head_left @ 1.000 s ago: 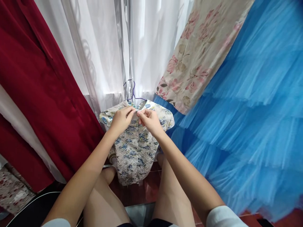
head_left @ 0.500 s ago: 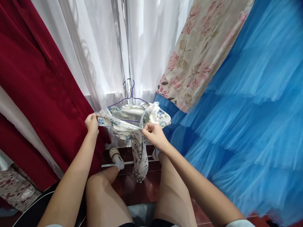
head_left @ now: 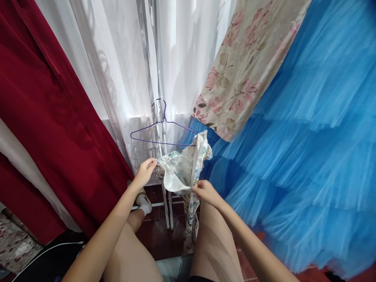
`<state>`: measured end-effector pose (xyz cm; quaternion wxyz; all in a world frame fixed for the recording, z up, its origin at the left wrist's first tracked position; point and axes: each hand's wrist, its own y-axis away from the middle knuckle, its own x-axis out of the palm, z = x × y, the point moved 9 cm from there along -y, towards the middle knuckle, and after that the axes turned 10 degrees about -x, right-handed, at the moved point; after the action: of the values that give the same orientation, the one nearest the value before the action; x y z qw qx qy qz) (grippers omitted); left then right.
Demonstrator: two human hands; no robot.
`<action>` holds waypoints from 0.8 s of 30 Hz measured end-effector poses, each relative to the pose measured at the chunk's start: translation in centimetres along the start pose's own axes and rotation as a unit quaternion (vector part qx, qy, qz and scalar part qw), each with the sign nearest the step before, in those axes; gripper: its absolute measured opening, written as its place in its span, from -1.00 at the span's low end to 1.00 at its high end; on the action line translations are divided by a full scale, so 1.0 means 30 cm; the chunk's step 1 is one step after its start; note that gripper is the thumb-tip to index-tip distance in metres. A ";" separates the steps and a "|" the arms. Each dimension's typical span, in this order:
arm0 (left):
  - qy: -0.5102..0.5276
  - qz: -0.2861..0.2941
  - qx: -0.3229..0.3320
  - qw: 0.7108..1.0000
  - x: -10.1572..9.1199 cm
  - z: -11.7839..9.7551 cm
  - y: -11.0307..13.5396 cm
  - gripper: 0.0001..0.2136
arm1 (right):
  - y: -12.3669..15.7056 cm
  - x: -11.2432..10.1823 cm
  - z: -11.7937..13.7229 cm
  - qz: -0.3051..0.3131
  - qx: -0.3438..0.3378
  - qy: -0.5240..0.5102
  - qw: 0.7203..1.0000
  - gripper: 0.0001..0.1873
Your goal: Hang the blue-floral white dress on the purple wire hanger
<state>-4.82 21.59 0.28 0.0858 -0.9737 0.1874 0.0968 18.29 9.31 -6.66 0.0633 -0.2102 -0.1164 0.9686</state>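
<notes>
A white garment with a blue floral print (head_left: 179,168) is pinched at two places on its edge. My left hand (head_left: 144,172) holds its left corner, fingers closed. My right hand (head_left: 205,192) is closed on the lower edge, near the middle of the cloth. Above them a purple hanger (head_left: 147,128) hangs from a white metal rack (head_left: 155,78). The garment's right part still hangs at the hanger's right end, while the left end is bare. A long strip of the same cloth trails down between the knees.
A dark red curtain-like cloth (head_left: 58,129) hangs at the left, white sheer fabric (head_left: 123,78) behind the rack. On the right are a beige floral cloth (head_left: 235,86) and a blue tiered tulle skirt (head_left: 308,137). A black round item (head_left: 49,258) lies at lower left.
The garment has come off the hanger's left end. My left hand has moved right and down with the cloth; my right hand has moved down and slightly right.
</notes>
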 end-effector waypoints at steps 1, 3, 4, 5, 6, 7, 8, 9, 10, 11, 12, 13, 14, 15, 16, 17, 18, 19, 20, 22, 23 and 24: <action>0.013 -0.003 0.024 1.000 0.024 -0.056 0.023 -0.70 | 0.008 0.031 0.001 0.018 -0.002 0.007 1.000 -0.77; 0.033 -0.001 0.073 0.997 0.083 -0.168 0.089 -0.72 | 0.016 0.079 0.027 0.039 -0.009 0.020 0.999 -0.86; 0.033 0.007 0.093 0.995 0.121 -0.217 0.129 -0.74 | 0.019 0.093 0.052 0.038 -0.018 0.024 0.999 -0.94; 0.030 0.020 0.106 0.994 0.162 -0.257 0.170 -0.76 | 0.021 0.103 0.088 0.035 -0.035 0.019 0.999 -0.92; 0.021 0.034 0.117 0.992 0.205 -0.289 0.211 -0.78 | 0.026 0.113 0.131 0.036 -0.061 0.003 0.998 -0.80; 0.010 0.045 0.130 0.990 0.245 -0.313 0.250 -0.79 | 0.035 0.126 0.176 0.045 -0.087 -0.024 0.995 -0.71; -0.005 0.050 0.143 0.988 0.279 -0.330 0.283 -0.80 | 0.049 0.142 0.218 0.063 -0.108 -0.065 0.990 -0.66; -0.021 0.049 0.153 0.987 0.304 -0.340 0.309 -0.79 | 0.065 0.157 0.249 0.082 -0.114 -0.116 0.983 -0.66; -0.036 0.043 0.160 0.986 0.320 -0.343 0.325 -0.79 | 0.083 0.169 0.266 0.093 -0.102 -0.174 0.975 -0.72; -0.046 0.034 0.161 0.985 0.326 -0.339 0.333 -0.78 | 0.100 0.178 0.266 0.094 -0.068 -0.233 0.966 -0.80; -0.049 0.033 0.154 0.986 0.326 -0.328 0.333 -0.78 | 0.117 0.184 0.254 0.086 -0.025 -0.290 0.953 -0.84; -0.043 0.044 0.136 0.989 0.325 -0.309 0.328 -0.78 | 0.132 0.190 0.237 0.072 0.020 -0.344 0.936 -0.81; -0.030 0.071 0.109 0.991 0.326 -0.281 0.322 -0.78 | 0.146 0.196 0.221 0.062 0.060 -0.390 0.917 -0.73; -0.013 0.113 0.072 0.991 0.331 -0.245 0.319 -0.76 | 0.158 0.204 0.208 0.061 0.094 -0.424 0.899 -0.64; 0.003 0.163 0.031 0.986 0.340 -0.202 0.323 -0.73 | 0.166 0.210 0.202 0.070 0.120 -0.447 0.883 -0.56; 0.015 0.211 -0.008 0.977 0.347 -0.155 0.337 -0.68 | 0.171 0.209 0.199 0.079 0.139 -0.461 0.873 -0.50; 0.022 0.248 -0.037 0.968 0.349 -0.107 0.356 -0.64 | 0.172 0.201 0.199 0.087 0.149 -0.469 0.866 -0.46; 0.018 0.269 -0.053 0.962 0.341 -0.061 0.375 -0.61 | 0.169 0.186 0.204 0.097 0.152 -0.472 0.863 -0.47; 0.003 0.273 -0.059 0.960 0.323 -0.015 0.391 -0.60 | 0.162 0.165 0.213 0.104 0.148 -0.472 0.863 -0.50; -0.053 0.250 -0.064 0.965 0.265 0.076 0.411 -0.61 | 0.137 0.107 0.235 0.112 0.128 -0.462 0.870 -0.63; -0.088 0.228 -0.065 0.967 0.225 0.114 0.413 -0.64 | 0.120 0.076 0.246 0.113 0.117 -0.448 0.879 -0.67; -0.125 0.195 -0.062 0.971 0.174 0.140 0.408 -0.68 | 0.100 0.044 0.257 0.112 0.103 -0.427 0.891 -0.69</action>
<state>-5.38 9.42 -6.54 0.0275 -0.9021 0.3552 0.2436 13.62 5.09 -1.11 -0.0804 0.2193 -0.0071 0.9723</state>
